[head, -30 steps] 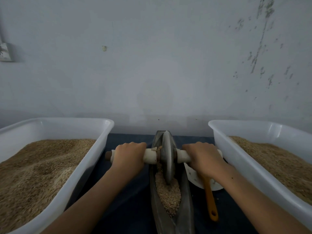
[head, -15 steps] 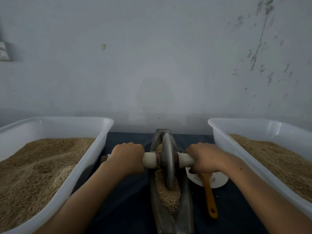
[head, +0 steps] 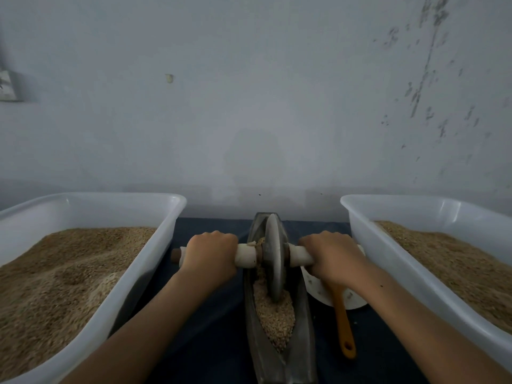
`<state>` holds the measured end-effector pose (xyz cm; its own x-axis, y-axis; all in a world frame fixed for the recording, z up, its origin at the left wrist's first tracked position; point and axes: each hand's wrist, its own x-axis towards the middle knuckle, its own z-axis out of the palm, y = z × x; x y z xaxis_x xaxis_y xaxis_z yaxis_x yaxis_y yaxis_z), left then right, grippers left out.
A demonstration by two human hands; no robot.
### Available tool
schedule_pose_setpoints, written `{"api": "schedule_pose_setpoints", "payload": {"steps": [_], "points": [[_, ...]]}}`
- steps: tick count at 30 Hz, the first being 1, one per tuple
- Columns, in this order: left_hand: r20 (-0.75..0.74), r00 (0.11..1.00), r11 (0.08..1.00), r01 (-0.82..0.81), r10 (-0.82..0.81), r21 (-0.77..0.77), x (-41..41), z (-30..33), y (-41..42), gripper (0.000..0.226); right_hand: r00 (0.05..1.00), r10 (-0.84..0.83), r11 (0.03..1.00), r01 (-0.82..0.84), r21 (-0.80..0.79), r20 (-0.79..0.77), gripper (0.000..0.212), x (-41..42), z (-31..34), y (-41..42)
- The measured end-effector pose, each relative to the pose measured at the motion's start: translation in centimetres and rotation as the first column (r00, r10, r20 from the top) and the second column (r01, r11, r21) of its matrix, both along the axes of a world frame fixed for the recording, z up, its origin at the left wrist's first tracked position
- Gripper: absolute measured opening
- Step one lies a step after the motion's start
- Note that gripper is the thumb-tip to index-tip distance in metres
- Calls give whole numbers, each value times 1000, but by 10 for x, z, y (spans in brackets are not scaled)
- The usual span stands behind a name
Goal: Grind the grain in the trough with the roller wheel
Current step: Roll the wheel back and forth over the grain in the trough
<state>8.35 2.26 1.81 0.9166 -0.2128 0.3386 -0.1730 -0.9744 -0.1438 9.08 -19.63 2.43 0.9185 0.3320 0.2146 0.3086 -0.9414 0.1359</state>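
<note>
We note the left hand and right hand each gripping the axle of the roller wheel, seated mid-trough in the grain (heaped near us), and uneven pressure could tip it, spilling kernels onto the table.

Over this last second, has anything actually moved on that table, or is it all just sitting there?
The wheel rolled a short way toward the person along the trough, then back toward the wall, pushed by the left hand and right hand, which kept gripping its handle. Both tubs and the orange-handled scoop stayed put.
</note>
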Motion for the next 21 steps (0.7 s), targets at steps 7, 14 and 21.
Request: {"api": "schedule_pose_setpoints", "payload": {"steps": [7,14,21], "points": [[-192,981,999,23,-16,38,0,7,4,30,972,-10,997,-9,-78,-234,29,-3,13,0],[-31,999,999,16,-17,-29,1,0,3,21,1000,-5,1000,4,12,18,12,-2,1,2],[-39,999,1000,16,-15,11,2,1,2,24,1000,0,1000,1,14,-14,14,-2,2,1]]}}
